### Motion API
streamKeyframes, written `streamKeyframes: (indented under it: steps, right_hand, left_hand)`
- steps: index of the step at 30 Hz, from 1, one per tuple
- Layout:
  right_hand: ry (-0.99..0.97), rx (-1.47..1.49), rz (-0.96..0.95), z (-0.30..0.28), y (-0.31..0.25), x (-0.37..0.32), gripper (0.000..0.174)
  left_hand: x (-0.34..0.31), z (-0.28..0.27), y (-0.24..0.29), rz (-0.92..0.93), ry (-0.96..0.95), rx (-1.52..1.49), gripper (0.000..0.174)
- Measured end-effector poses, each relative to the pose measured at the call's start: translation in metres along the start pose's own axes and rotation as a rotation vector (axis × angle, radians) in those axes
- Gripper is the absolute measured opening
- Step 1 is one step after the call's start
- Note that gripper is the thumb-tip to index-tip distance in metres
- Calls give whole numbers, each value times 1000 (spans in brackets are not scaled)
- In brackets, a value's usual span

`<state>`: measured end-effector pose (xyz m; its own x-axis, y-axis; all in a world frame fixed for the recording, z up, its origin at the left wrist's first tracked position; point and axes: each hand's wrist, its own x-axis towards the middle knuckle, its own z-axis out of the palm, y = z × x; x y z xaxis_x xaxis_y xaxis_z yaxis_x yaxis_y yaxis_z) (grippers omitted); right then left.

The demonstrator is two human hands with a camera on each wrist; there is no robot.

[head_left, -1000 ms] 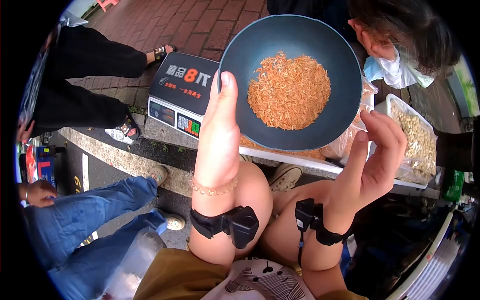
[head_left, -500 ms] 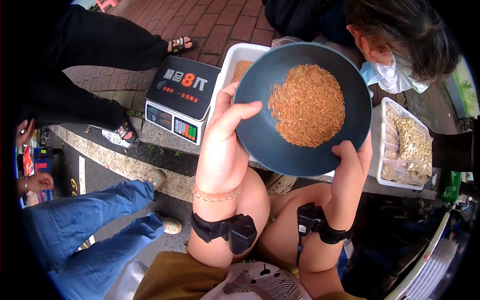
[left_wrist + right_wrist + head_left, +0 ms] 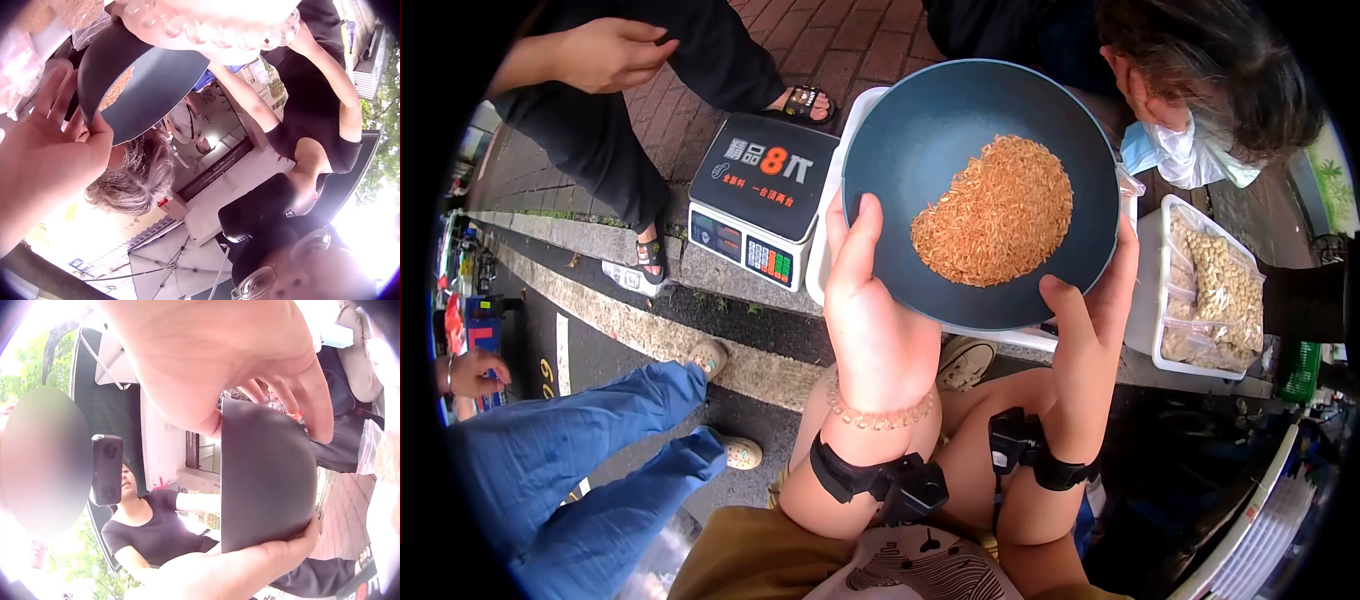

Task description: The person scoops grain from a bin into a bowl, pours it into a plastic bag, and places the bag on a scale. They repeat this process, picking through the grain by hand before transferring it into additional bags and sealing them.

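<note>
A round dark blue-grey bowl (image 3: pixel 900 130) is held up between both hands in the head view. Inside it lies a heap of small orange-brown dried pieces (image 3: pixel 1005 215), gathered toward the right. My left hand (image 3: pixel 880 310) grips the left rim, thumb on the edge and fingers behind. My right hand (image 3: pixel 1095 310) holds the lower right rim, thumb over the edge and fingers underneath. In the right wrist view the bowl's dark outer side (image 3: pixel 269 475) shows between the two hands. The left wrist view shows the bowl's tilted inside (image 3: pixel 165 81).
A digital scale (image 3: pixel 750 200) stands left of the bowl. Partly hidden under the bowl is a white tray (image 3: pixel 825 240). To the right, another white tray (image 3: pixel 1165 330) holds bagged pale goods. A person bends close at upper right; others stand at left, one hand (image 3: pixel 605 55) reaching in.
My right hand, off the bowl a second ago, now holds its rim. Over the last half second the bowl has moved up and left, and its heap has shifted. Another person's hand has appeared at upper left.
</note>
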<state>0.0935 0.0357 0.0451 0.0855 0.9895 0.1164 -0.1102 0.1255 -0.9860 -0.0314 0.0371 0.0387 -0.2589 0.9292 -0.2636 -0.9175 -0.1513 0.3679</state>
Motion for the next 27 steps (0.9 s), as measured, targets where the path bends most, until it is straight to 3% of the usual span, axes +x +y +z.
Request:
streamKeyframes:
  steps: [5, 7, 9, 11, 13, 14, 17, 19, 21, 23, 24, 27]
  right_hand:
    - [-36, -6, -20, 2, 8, -1, 69]
    - [68, -87, -38, -6, 7, 3, 66]
    - [189, -327, -165, -17, 11, 6, 57]
    - [238, -326, -140, -22, 6, 6, 54]
    - [231, -309, -65, -30, 2, 7, 53]
    - [219, -287, 9, -32, 1, 8, 52]
    - [181, -212, -88, -33, 8, 11, 47]
    - [164, -200, -88, -31, 11, 11, 44]
    - [146, -186, -88, -25, 11, 11, 41]
    - [270, -601, -311, -18, 8, 9, 37]
    - [272, -601, -313, -17, 5, 9, 37]
    - [140, -733, -555, -14, 0, 5, 40]
  left_hand:
    - [-6, 4, -5, 60, 16, 16, 33]
    - [-4, 0, -1, -109, 122, -1, 28]
    - [-1, -1, 0, -170, 88, 55, 27]
    - [1, -1, 1, -237, 51, 111, 27]
    - [1, 0, 3, -345, -42, 165, 45]
    - [2, 1, 4, -350, -44, 165, 45]
    - [3, 1, 3, -323, -87, 198, 44]
    - [5, -1, 1, -312, -15, 100, 30]
    - [5, -2, -1, -311, -7, 72, 29]
    - [5, -3, -4, -285, -20, 21, 29]
    - [4, -3, -7, -286, -23, 22, 29]
    - [-1, 1, -13, -182, -31, 64, 30]
